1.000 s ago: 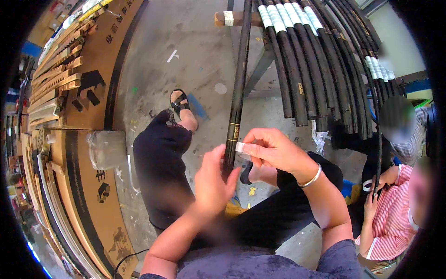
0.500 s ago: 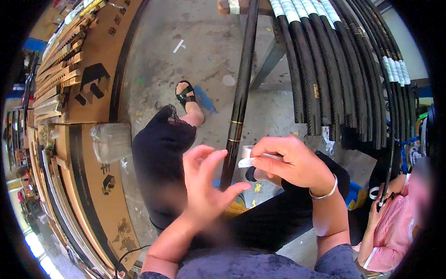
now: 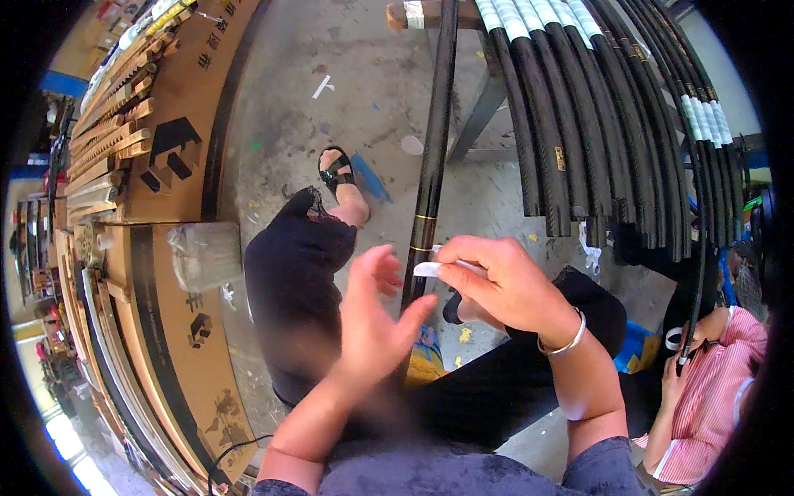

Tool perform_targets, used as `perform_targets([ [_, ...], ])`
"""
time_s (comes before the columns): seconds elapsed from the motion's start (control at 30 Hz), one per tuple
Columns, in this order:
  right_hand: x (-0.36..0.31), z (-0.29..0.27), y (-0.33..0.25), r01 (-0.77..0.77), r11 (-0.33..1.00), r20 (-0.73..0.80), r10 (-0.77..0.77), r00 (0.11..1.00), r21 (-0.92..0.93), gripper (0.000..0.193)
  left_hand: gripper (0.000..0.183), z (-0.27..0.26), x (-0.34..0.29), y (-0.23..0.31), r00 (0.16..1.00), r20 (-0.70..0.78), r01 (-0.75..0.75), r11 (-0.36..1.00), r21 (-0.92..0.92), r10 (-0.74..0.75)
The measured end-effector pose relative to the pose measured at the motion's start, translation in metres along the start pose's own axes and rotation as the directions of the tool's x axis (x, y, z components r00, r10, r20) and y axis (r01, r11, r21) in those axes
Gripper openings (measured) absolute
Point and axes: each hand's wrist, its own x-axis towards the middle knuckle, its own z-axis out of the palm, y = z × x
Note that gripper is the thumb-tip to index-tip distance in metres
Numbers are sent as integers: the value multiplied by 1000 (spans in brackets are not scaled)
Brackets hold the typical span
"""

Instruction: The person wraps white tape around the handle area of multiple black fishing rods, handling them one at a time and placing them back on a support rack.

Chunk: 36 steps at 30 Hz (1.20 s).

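A long black tube (image 3: 432, 165) with thin gold rings runs from the top edge down between my two hands. My right hand (image 3: 506, 281) pinches a strip of white tape (image 3: 427, 269), and its loose end lies against or just in front of the tube below the rings. The roll is mostly hidden behind my right fingers. On the tube's left side, my left hand (image 3: 368, 318) is open, thumb and fingers apart, with the thumb reaching across in front of the tube. It holds nothing; whether it touches the tube I cannot tell.
Several black tubes with white-wrapped sections (image 3: 579, 140) lie side by side on a stand at the right. Cardboard boxes (image 3: 186, 331) and wooden strips (image 3: 112, 140) fill the left. At the lower right, a co-worker in a striped top (image 3: 703, 405) holds another tube.
My right hand has moved slightly left, bringing the tape end to the tube. My left hand has shifted right, its thumb now crossing the tube. The roll has become mostly hidden.
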Motion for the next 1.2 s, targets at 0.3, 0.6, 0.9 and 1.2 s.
perform_targets([
  [0.3, 13, -1, 9, -53, 989, 56, 45, 997, 142, 20, 58, 15, -12, -7, 994, -41, -85, 964, 251, 98],
  [0.6, 19, -6, 7, -212, 957, 186, 177, 967, 195, 22, 60, 13, -4, -1, 969, 46, -243, 898, 367, 243],
  [0.9, 21, -7, 9, -254, 942, 218, 206, 954, 219, 22, 62, 14, -4, -3, 975, 37, -220, 917, 334, 220],
  [1.2, 21, -6, 11, -260, 936, 221, 209, 953, 237, 24, 61, 13, -4, -1, 978, 51, -208, 914, 349, 203],
])
